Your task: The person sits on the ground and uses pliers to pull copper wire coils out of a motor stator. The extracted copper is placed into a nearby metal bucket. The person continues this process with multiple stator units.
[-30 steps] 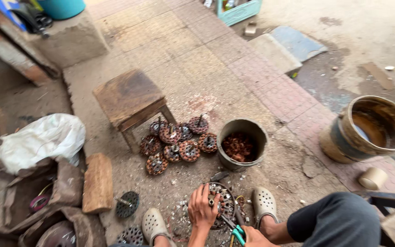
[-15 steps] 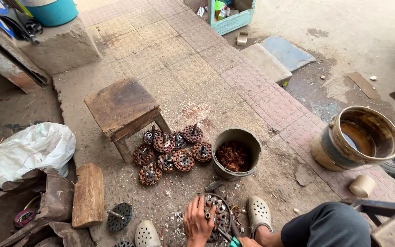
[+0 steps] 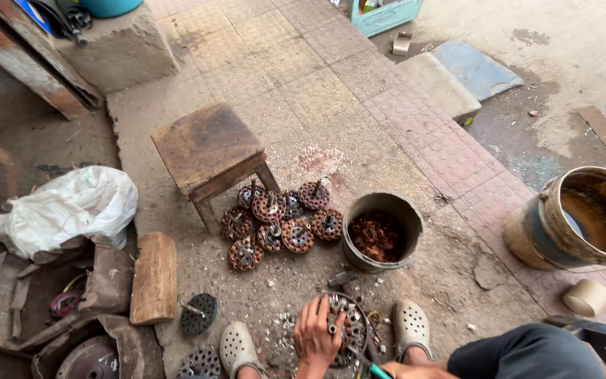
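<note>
At far left a white plastic sack (image 3: pixel 61 207) lies crumpled and part-filled on the ground, contents not visible. Beside it torn brown cardboard (image 3: pixel 99 281) wraps dark scrap, including a round rusted metal disc (image 3: pixel 89 359). A rough rectangular wood block (image 3: pixel 154 277) lies just right of the cardboard. Near it a dark perforated disc with a short shaft (image 3: pixel 198 314) rests flat on the grit. Behind stands a low wooden stool (image 3: pixel 207 149), its top worn and stained.

Against the stool's leg sits a cluster of round rust-coloured motor cores (image 3: pixel 278 221), each ringed with copper windings, touching one another. Just right of the cluster is a grey round bucket (image 3: pixel 381 203), holding a tangle of reddish copper wire (image 3: pixel 375 235).

At bottom centre, between two pale perforated clogs (image 3: pixel 236 347), a round motor stator (image 3: pixel 345 326) lies on the ground amid pale debris. The left hand (image 3: pixel 315 335) presses on it, fingers curled over its rim. The right hand (image 3: pixel 405 370) is mostly out of view at the frame edge, closed around a teal-handled tool (image 3: pixel 372 366) whose tip meets the stator.

At far right stands a wide dented metal drum (image 3: pixel 552 235) with rust-brown liquid inside; a small pale cylinder (image 3: pixel 586 297) lies near it.
</note>
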